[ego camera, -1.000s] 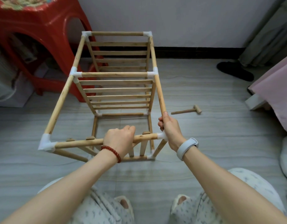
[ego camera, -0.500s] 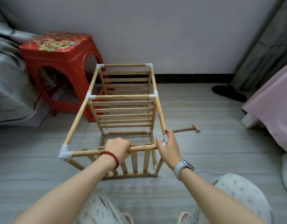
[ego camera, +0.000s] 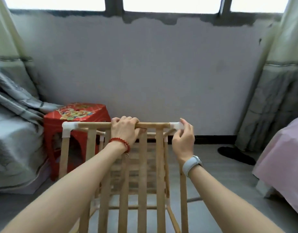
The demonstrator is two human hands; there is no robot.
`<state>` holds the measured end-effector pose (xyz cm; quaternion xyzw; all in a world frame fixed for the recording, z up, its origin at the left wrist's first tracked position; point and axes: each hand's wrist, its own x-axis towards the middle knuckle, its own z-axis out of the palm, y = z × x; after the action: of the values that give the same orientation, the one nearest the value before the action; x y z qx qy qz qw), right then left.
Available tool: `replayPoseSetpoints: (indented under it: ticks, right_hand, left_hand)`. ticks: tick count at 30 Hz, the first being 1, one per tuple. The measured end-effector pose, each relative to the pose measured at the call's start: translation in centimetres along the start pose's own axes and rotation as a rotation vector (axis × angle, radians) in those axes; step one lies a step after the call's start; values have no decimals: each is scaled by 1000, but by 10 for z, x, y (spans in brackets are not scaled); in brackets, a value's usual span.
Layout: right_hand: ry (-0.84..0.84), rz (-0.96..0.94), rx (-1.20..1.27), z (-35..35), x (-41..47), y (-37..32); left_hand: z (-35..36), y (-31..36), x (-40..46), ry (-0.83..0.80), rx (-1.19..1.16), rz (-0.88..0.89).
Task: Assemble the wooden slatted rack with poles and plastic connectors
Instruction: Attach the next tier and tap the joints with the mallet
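The wooden slatted rack (ego camera: 142, 174) stands upright in front of me, with its vertical slats running down toward the floor. My left hand (ego camera: 125, 130) grips the top wooden pole (ego camera: 155, 125) near its middle, fingers curled over it. My right hand (ego camera: 183, 138) holds the white plastic connector (ego camera: 175, 125) at the top right corner, thumb and fingers pinching it. Another white connector (ego camera: 67, 128) caps the top left corner. Lower joints are partly hidden by my arms.
A red plastic stool (ego camera: 74, 118) stands just behind the rack on the left, next to grey bedding (ego camera: 13, 132). A pink-covered bed (ego camera: 282, 165) is at the right, a dark slipper (ego camera: 235, 154) on the floor, curtains at both sides, and a wall behind.
The rack has been tipped up from lying along the floor to standing, its gripped end raised. My view has lifted toward the wall and window. Both hands stay on the same pole end.
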<state>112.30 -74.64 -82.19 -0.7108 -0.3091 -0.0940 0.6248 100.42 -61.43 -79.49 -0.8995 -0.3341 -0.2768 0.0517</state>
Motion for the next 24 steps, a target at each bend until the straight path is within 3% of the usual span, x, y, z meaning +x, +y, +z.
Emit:
replayPoseSetpoints:
  ticks: [3,7,11,15,18,20,22,24]
  right_hand:
    - [-12,-38,-129,6,41,-17]
    - [-333,-43,-491,9,77,-10]
    - [-629,18,-556,11,78,9]
    - [-793,134,-356,12,78,26]
    - [-824,296,-260,12,77,22]
    - [-852,322,-345,12,77,13]
    - [-871,288,-455,14,71,1]
    - [-790,91,-563,14,56,-11]
  left_hand:
    - [-13,4,40,10,-52,-29]
    - [1,17,65,-64,38,-70]
    - [29,23,68,-329,29,-32]
    - [55,16,55,-636,82,7]
    - [56,9,59,-800,58,-21]
    - [50,3,66,-882,47,-11]
    - [45,1,62,-928,41,23]
    - [43,3,47,-858,-52,-5]
